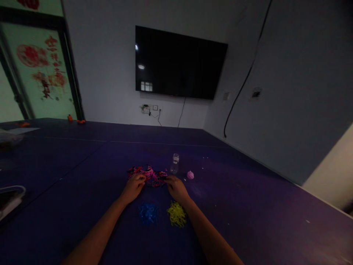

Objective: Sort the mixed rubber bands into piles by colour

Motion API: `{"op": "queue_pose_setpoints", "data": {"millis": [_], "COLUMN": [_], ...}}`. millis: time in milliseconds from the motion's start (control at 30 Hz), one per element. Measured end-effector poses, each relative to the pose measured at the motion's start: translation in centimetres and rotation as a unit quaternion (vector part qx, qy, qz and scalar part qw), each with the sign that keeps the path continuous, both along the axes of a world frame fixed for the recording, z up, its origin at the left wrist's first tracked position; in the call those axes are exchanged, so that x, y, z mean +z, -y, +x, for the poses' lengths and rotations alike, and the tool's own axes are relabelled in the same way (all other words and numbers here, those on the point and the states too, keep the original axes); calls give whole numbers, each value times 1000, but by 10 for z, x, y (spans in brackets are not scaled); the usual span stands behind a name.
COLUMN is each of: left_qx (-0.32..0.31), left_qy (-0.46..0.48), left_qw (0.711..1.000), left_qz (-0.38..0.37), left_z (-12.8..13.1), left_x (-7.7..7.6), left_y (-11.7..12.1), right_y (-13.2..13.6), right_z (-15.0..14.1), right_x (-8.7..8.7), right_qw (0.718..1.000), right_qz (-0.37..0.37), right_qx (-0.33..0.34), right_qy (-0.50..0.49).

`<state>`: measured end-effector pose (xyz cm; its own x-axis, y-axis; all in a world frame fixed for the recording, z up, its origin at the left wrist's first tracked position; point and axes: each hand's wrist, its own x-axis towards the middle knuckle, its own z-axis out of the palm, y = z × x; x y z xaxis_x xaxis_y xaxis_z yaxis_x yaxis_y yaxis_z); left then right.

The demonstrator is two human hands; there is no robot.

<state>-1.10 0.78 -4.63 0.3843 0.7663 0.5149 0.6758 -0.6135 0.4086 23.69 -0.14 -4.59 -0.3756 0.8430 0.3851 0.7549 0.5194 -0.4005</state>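
from the head view, a purple surface point(242, 206) runs ahead to the back wall point(107, 99) and, on the right, meets the side wall point(289, 110) along a slanting edge; it stretches widest to the right of the hands. both forearms reach forward, backs of the hands up. the left hand point(134, 186) rests at the near left side of a mixed pile of pink, red and dark loops point(151, 175), fingers curled in; the right hand point(177, 188) has its fingertips at the pile's right edge — whether either pinches a loop, i cannot tell. a blue pile point(149, 213) and a yellow pile point(177, 215) lie nearer, between the forearms. just beyond the right hand stands a transparent bottle point(174, 163) — contents too faint to make out — with a pink lump point(190, 175) to its right.
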Motion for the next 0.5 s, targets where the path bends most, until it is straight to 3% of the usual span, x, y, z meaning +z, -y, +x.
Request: {"op": "queue_pose_setpoints", "data": {"millis": [500], "left_qx": [-13], "left_qy": [-30], "left_qw": [999], "left_qz": [7], "left_z": [-1], "left_x": [-5], "left_y": [0], "right_y": [0], "right_z": [0], "right_x": [1], "right_qw": [1000], "right_qz": [8], "right_qx": [7], "right_qy": [3]}}
